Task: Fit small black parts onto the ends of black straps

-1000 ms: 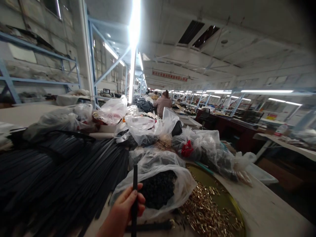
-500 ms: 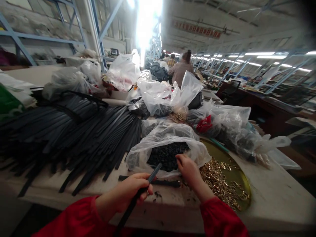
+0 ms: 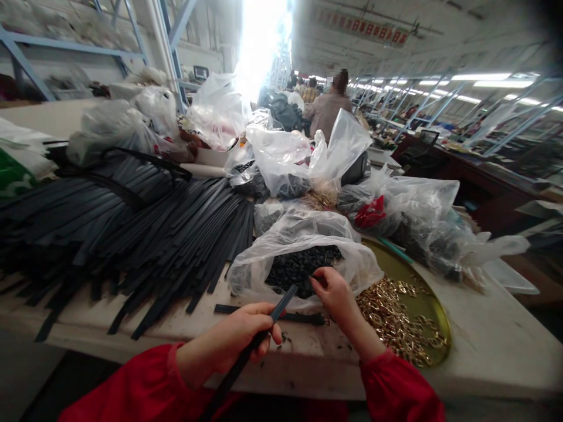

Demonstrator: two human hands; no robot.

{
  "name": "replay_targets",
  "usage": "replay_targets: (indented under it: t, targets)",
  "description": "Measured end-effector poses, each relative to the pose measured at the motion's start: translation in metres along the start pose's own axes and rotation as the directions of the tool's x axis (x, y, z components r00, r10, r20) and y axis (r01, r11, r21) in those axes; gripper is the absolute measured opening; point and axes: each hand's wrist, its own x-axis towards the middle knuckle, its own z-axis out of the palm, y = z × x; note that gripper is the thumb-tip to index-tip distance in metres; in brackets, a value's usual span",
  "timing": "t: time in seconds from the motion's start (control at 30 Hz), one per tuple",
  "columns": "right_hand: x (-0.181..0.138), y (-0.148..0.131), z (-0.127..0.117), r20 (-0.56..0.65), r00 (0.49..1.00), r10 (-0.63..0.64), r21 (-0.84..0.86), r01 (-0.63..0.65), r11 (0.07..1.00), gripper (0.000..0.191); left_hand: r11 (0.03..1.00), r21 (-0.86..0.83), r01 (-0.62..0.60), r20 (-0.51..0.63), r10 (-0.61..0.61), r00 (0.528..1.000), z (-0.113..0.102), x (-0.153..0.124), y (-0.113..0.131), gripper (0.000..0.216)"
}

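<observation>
Left hand (image 3: 240,337): grip clamped around a thin black strap (image 3: 264,334), fingers curled over it near its upper end. The strap runs diagonally, its tip pointing up and right toward the bag mouth, its lower length dropping off the worktop (image 3: 484,346) edge toward the bottom of the view. Red sleeve (image 3: 132,387) covers the forearm.

Right hand (image 3: 336,293): reaching into the mouth of a clear plastic bag (image 3: 352,264) that lies open on the worktop. Fingertips drawn together at the heap of small black pieces (image 3: 299,266) inside the bag; whether a piece is pinched between them cannot be told, it is too small to see.

A second black strap (image 3: 246,310) lies flat on the worktop just in front of the bag, between the two hands. A few loose black bits sit beside it.

Right of the bag, touching its side: a round yellow-green tray (image 3: 417,281) holding a pile of gold-coloured metal rings (image 3: 396,316).

Left half of the worktop: a large stack of long black strips (image 3: 132,234), fanned out, ends hanging near the front edge.

Behind: more tied and open plastic bags (image 3: 281,152) with dark contents, one with something red (image 3: 369,214) inside. Farther back, a person (image 3: 328,108) seen from behind, among rows of benches under strip lights. Blue metal shelving (image 3: 26,53) stands at far left.
</observation>
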Motion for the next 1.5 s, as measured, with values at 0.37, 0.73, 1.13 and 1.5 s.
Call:
replay_targets:
  t: [0.37, 0.73, 1.13, 1.5]
  targets:
    - [-0.093, -0.027, 0.005, 0.272, 0.892, 0.362, 0.926, -0.344, 0.153, 0.042, 0.968, -0.17, 0.182, 0.079, -0.171, 0.982, 0.022, 0.004, -0.036, 0.036]
    - [-0.106, -0.014, 0.01, 0.461, 0.805, 0.374, 0.88, -0.47, -0.072, 0.033, 0.862, -0.358, 0.36, 0.207, -0.302, 0.93, 0.025, 0.014, -0.049, 0.033]
    - [-0.098, -0.009, 0.006, 0.455, 0.813, 0.364, 0.891, -0.418, -0.178, 0.038, 0.804, -0.417, 0.424, 0.245, -0.35, 0.904, 0.029, 0.028, -0.045, 0.035]
    - [-0.111, -0.002, 0.019, 0.427, 0.81, 0.402, 0.903, -0.404, -0.143, 0.033, 0.997, -0.008, 0.077, -0.034, -0.077, 0.996, 0.036, 0.029, -0.062, 0.033]
